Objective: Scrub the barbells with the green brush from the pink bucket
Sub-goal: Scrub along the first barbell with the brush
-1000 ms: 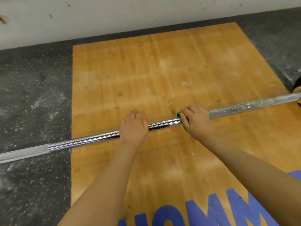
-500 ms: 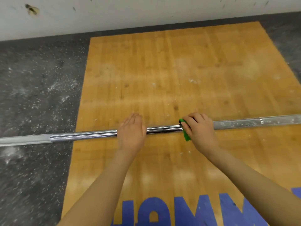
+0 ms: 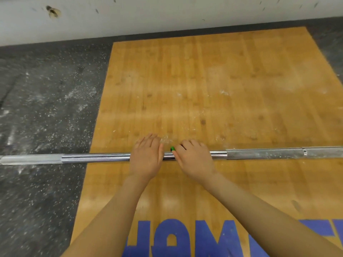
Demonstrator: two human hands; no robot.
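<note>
The barbell point(image 3: 96, 158) lies straight across the view from left to right, its smooth chrome middle over the wooden platform point(image 3: 204, 80) and its duller, chalk-dusted knurled stretches running out toward both edges of the picture; the left stretch sits over the black rubber floor point(image 3: 40, 112). Both hands meet on the shiny middle part, just beside each other with a short bare length of bar between them. The left hand point(image 3: 146, 158) lies flat over the top of the bar, palm down, fingers straight and close together, pointing away from the person and pressing on the metal without curling round it. The right hand point(image 3: 194, 158) is curled over the bar with its knuckles up, and it grips the green brush point(image 3: 172, 149), of which only a small green tip with a dark spot shows at the thumb side, right against the bar; the rest of the brush is hidden under the fingers. Both bare forearms reach in from the lower edge. White chalk smears and flecks mark the wood just beyond the hands and speckle the rubber floor to the left. Large blue letters point(image 3: 176, 238) are painted on the platform near the bottom edge. A scuffed white wall point(image 3: 167, 12) with a chipped spot runs along the top.
</note>
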